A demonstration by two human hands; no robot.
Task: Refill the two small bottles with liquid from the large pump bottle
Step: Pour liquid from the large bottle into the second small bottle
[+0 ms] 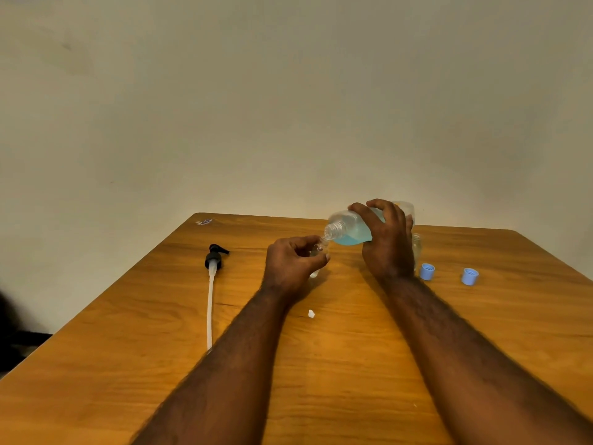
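Right hand point(390, 242) gripping tilted large bottle point(353, 231) of blue liquid, its open neck at small bottle point(316, 258) held in left hand point(293, 268), second small bottle point(416, 248) behind right hand, two blue caps point(427, 272) right on surface point(353, 364), pump head point(214, 258) lying left.

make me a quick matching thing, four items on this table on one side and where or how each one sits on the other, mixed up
1 large bottle
2 pump
3 blue caps
4 left small bottle

a lies flat on the table, left of the left hand
b tilted, gripped by the right hand
c held in the left hand at the large bottle's mouth
d sit on the table right of the right hand

Pairs: 1-b, 2-a, 3-d, 4-c
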